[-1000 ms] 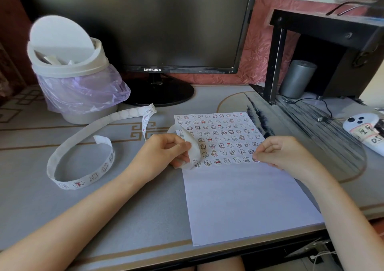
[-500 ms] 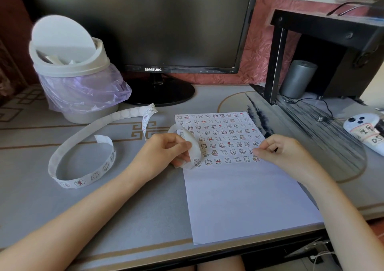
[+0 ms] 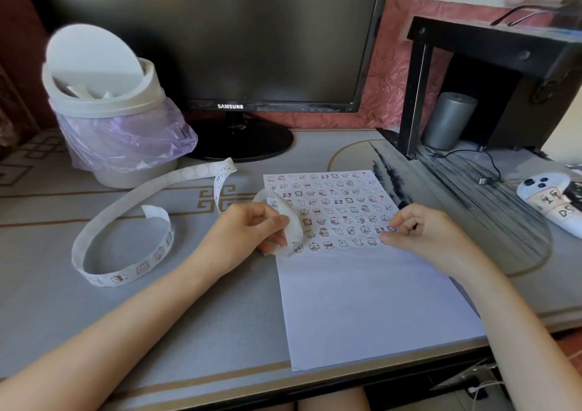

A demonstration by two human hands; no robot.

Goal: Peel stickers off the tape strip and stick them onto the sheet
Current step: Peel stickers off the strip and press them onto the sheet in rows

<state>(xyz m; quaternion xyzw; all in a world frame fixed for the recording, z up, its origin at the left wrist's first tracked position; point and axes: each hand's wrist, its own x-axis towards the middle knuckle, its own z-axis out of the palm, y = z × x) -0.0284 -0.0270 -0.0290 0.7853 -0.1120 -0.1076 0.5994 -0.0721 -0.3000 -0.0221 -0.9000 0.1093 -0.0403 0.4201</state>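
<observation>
White paper sheet (image 3: 371, 300) lies flat on the grey desk (image 3: 189, 316), its upper part filled with rows of small stickers (image 3: 330, 202). At its left edge the left hand (image 3: 242, 237) grips the tape strip (image 3: 294, 224) between thumb and curled fingers; the rest of the strip loops away across the desk toward the lidded bin (image 3: 104, 95). The right hand (image 3: 431, 237) has its fingers curled, tips on the sheet at the right end of the lowest sticker rows; whether they pinch a sticker cannot be told.

Matt paper sheet (image 3: 371, 300) — glossy monitor (image 3: 204, 32)
</observation>
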